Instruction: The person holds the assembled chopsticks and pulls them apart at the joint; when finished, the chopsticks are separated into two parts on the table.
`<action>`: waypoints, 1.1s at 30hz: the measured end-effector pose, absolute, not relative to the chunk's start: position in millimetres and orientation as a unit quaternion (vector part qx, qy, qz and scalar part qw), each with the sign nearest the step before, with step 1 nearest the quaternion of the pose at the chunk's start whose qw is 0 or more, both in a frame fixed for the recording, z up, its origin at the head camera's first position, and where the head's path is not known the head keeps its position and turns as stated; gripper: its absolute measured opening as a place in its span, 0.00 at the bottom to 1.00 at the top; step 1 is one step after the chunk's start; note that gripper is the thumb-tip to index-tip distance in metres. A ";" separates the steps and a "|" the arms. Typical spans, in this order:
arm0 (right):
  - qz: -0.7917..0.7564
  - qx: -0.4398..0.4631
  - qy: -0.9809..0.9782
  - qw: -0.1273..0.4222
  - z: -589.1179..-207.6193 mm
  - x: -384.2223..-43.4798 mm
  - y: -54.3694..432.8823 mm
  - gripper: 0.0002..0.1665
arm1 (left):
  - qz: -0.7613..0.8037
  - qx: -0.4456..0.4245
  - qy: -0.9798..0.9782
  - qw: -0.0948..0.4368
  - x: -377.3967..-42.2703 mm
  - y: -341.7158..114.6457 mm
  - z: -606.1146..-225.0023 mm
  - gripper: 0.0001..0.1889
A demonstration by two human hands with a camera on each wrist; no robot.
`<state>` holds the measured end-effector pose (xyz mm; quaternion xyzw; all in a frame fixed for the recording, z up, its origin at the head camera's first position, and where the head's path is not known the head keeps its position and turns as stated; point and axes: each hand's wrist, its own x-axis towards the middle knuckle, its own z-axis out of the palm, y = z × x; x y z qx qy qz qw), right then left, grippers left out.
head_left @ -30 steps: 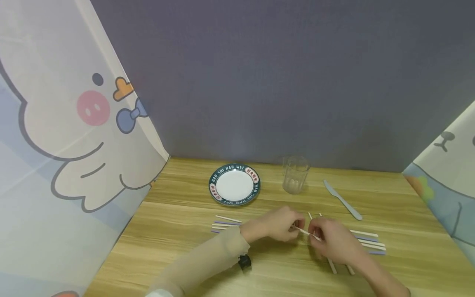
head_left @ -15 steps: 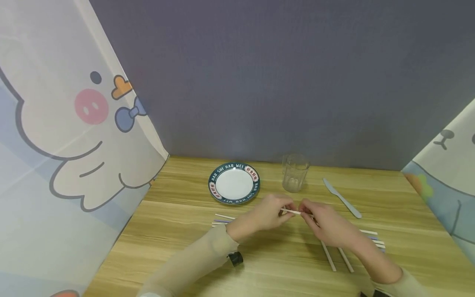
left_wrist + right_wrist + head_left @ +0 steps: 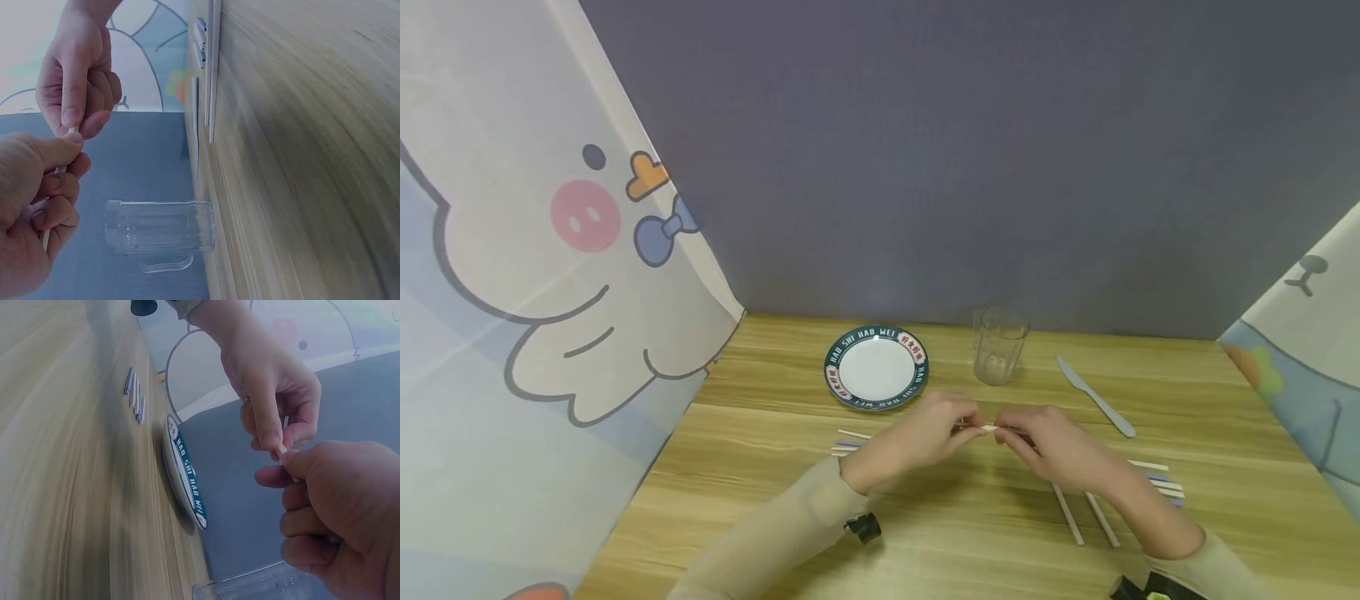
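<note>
Between my two hands is a thin white stick (image 3: 990, 427), raised above the table and mostly hidden by fingers. My left hand (image 3: 928, 429) pinches it between thumb and fingertips; in the left wrist view, a length of the stick (image 3: 45, 239) runs down through its curled fingers. From the other side my right hand (image 3: 1060, 446) pinches the stick with thumb and index finger. The fingertips of both hands nearly meet, and a short bit of the stick (image 3: 282, 449) shows there in the right wrist view. Two longer white sticks (image 3: 1067, 514) lie on the table below my right hand.
White and purple sticks lie in a row at left (image 3: 850, 444), partly behind my left arm, and another row (image 3: 1167, 486) at right. A green-rimmed plate (image 3: 877, 403), a clear glass mug (image 3: 1000, 350) and a pale knife (image 3: 1097, 397) stand farther back, before a grey wall (image 3: 955, 167).
Both hands have moved away from me and leftward with the stick, which has turned nearly level. The hands have drawn closer together, and less stick shows between them.
</note>
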<state>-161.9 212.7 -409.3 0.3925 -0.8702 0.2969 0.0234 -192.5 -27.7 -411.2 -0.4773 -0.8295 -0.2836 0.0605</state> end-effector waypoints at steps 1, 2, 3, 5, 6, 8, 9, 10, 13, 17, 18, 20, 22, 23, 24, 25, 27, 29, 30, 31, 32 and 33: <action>0.297 0.398 -0.868 0.024 -409.7 -162.5 212.9 0.12 | -0.280 -0.479 -0.829 0.061 -191.8 -28.4 -411.0 0.05; 0.297 0.403 -0.866 0.024 -410.2 -163.2 213.2 0.12 | -0.277 -0.482 -0.828 0.064 -191.0 -29.0 -410.9 0.05; 0.297 0.409 -0.863 0.026 -410.6 -163.7 213.6 0.13 | -0.271 -0.486 -0.828 0.070 -190.4 -29.6 -410.9 0.05; 0.302 0.419 -0.856 0.025 -411.0 -164.6 214.3 0.15 | -0.256 -0.497 -0.824 0.092 -188.6 -31.0 -410.5 0.05; 0.306 0.425 -0.851 0.025 -410.9 -164.9 214.6 0.15 | -0.248 -0.504 -0.821 0.106 -187.7 -31.7 -410.4 0.05; 0.313 0.434 -0.844 0.026 -410.2 -165.2 214.9 0.17 | -0.228 -0.515 -0.815 0.136 -186.1 -32.9 -410.1 0.05; 0.317 0.436 -0.842 0.026 -409.4 -165.0 215.0 0.18 | -0.217 -0.519 -0.813 0.152 -185.4 -33.4 -409.8 0.05; 0.321 0.437 -0.840 0.026 -408.5 -164.8 215.0 0.18 | -0.208 -0.522 -0.811 0.164 -185.1 -33.7 -410.0 0.05; 0.325 0.433 -0.840 0.024 -405.5 -164.3 214.5 0.18 | -0.197 -0.525 -0.807 0.184 -184.6 -34.0 -409.6 0.05; 0.325 0.425 -0.845 0.016 -402.6 -164.6 214.1 0.17 | -0.197 -0.528 -0.804 0.192 -185.3 -34.1 -409.0 0.05; 0.325 0.425 -0.845 0.015 -402.4 -164.8 214.4 0.17 | -0.199 -0.529 -0.802 0.193 -185.7 -34.1 -408.9 0.04; 0.328 0.426 -0.843 0.014 -402.2 -165.4 215.1 0.17 | -0.199 -0.534 -0.798 0.196 -186.5 -34.2 -408.7 0.04; 0.331 0.430 -0.839 0.017 -402.5 -166.3 216.1 0.18 | -0.199 -0.540 -0.793 0.199 -187.4 -34.2 -408.7 0.04; 0.333 0.433 -0.837 0.018 -402.8 -166.7 216.4 0.18 | -0.197 -0.543 -0.791 0.201 -187.7 -34.3 -408.7 0.04; 0.334 0.435 -0.836 0.019 -403.1 -167.0 216.7 0.18 | -0.196 -0.545 -0.790 0.203 -188.0 -34.3 -408.7 0.04; 0.335 0.436 -0.835 0.019 -403.1 -167.1 216.8 0.19 | -0.194 -0.546 -0.789 0.204 -188.1 -34.3 -408.7 0.03; 0.336 0.438 -0.834 0.019 -403.4 -166.9 217.3 0.19 | -0.190 -0.547 -0.789 0.206 -188.1 -34.1 -408.8 0.04; 0.337 0.436 -0.834 0.018 -403.3 -166.2 217.3 0.19 | -0.188 -0.545 -0.791 0.206 -187.9 -33.7 -408.4 0.04; 0.337 0.432 -0.836 0.017 -402.9 -165.7 217.3 0.19 | -0.188 -0.544 -0.792 0.205 -187.8 -33.4 -408.1 0.04; 0.336 0.429 -0.838 0.018 -402.6 -165.4 217.4 0.19 | -0.187 -0.542 -0.793 0.205 -187.7 -33.0 -407.7 0.04; 0.335 0.427 -0.840 0.019 -402.5 -165.2 217.5 0.18 | -0.186 -0.540 -0.795 0.205 -187.6 -32.7 -407.3 0.04; 0.334 0.423 -0.842 0.018 -402.1 -164.9 217.7 0.18 | -0.186 -0.539 -0.795 0.205 -187.5 -32.3 -406.9 0.04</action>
